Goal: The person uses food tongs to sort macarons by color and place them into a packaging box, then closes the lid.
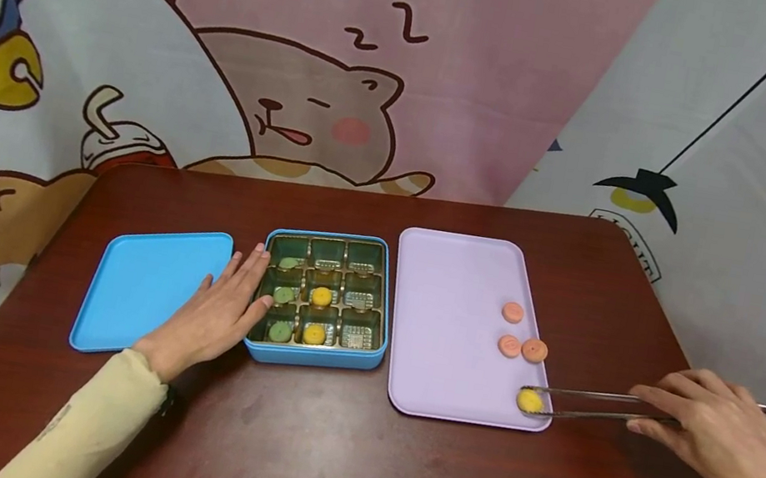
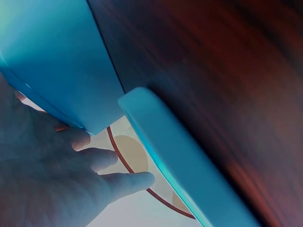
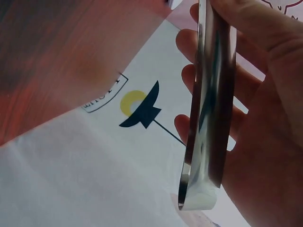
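Pinching a yellow piece with tongs, the right hand works while the flat left hand steadies the box, five cells filled, three orange pieces waiting.

Shiny metal tongs; glossy wooden table

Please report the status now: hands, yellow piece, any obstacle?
Right hand grips tongs, tips around yellow piece on purple tray. Left hand flat against blue box. Three pink pieces nearby; nothing blocking.
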A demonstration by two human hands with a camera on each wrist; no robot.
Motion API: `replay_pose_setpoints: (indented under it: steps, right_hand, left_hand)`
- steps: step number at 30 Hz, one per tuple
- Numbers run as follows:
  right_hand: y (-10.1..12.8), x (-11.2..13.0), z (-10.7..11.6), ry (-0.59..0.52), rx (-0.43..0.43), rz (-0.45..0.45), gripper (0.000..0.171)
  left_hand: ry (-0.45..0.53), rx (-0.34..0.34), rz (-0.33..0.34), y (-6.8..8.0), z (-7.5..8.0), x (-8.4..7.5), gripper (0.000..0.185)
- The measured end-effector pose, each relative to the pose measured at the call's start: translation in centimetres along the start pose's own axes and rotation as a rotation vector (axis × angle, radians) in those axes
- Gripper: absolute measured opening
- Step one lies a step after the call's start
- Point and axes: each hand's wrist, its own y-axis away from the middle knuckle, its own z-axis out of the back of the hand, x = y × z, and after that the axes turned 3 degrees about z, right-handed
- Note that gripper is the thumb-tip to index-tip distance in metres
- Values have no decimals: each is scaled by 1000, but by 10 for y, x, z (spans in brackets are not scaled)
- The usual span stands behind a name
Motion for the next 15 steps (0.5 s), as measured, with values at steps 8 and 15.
replay_pose_setpoints:
  steps: [8,15]
  right_hand:
    - [-22,16,-16,-64,-33,0,42]
    - [-39,30,-29,-99,-19,-20,43]
  left_hand:
    - [8,-3,12,2,-1,1,72]
    - [12,-5,7,2,-1,0,72]
